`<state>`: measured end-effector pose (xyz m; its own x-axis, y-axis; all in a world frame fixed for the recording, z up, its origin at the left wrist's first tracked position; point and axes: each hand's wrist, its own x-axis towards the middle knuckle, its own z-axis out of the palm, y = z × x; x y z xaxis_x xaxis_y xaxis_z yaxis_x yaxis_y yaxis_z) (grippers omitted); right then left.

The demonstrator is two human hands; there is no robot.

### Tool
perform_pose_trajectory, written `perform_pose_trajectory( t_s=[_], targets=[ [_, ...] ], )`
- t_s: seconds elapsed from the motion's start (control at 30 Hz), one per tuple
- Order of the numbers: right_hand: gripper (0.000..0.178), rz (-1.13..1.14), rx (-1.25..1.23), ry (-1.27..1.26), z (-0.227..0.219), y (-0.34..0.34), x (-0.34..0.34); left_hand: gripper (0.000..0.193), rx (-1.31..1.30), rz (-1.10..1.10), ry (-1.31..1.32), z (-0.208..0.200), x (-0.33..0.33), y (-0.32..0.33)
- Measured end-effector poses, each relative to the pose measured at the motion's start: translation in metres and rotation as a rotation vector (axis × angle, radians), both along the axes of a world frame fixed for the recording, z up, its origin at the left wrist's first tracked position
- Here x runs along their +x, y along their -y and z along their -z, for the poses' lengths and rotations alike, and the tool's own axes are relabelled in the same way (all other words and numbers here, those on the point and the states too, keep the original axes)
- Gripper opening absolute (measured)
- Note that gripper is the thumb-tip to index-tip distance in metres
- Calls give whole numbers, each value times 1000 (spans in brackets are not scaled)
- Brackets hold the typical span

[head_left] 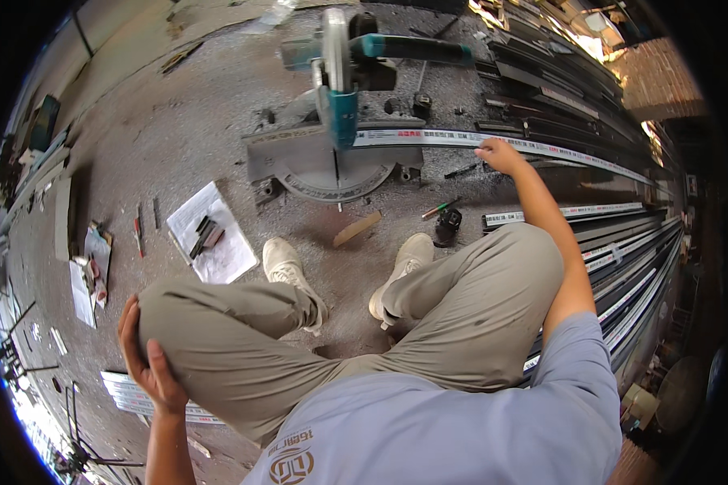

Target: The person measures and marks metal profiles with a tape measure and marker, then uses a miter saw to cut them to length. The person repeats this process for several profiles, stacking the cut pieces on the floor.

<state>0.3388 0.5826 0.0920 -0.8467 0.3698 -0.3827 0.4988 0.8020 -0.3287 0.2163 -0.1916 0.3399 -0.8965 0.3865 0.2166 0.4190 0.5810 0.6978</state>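
Note:
My right hand [500, 155] is closed on a long metal profile [558, 152] covered with white printed film. The profile's left end lies on the base of a miter saw [332, 166], against its fence and beside the teal blade guard [344, 117]. Its other end runs off to the right. The saw's teal and black handle [416, 50] points right, with no hand on it. My left hand [150, 360] rests on my left knee, fingers spread round it and holding nothing.
Several film-wrapped profiles [623, 267] lie stacked at right. A paper pad [210, 234] with dark metal pieces, a wooden offcut [357, 229], a pencil [441, 208] and a black tape measure [447, 226] lie on the floor near my shoes. More profiles [129, 392] lie at lower left.

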Motion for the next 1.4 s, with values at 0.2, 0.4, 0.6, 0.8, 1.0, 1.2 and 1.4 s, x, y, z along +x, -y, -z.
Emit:
perform_pose_trajectory(
  t_s=[0.2, 0.4, 0.6, 0.8, 1.0, 1.2, 1.4],
  targets=[
    [72, -3, 484, -92, 64, -5, 5, 56, -24, -53, 61, 0, -8, -12],
    [62, -139, 499, -116, 62, -40, 4, 58, -41, -59, 114, 0, -19, -24],
    [58, -444, 380, -135, 47, 22, -23, 60, -19, -66, 140, 6, -29, -42],
    [68, -451, 204, -429, 69, 99, -43, 60, -141, 91, 95, -3, -39, -96],
    [70, -208, 343, -212, 61, -31, 35, 61, -132, 58, 77, -3, -33, -81],
    [62, -398, 336, -202, 59, 18, -6, 62, -105, 43, 99, -2, -26, -82],
    [37, -501, 135, -713, 54, 111, -41, 61, -151, 100, 66, -8, -22, -97]
  ],
)
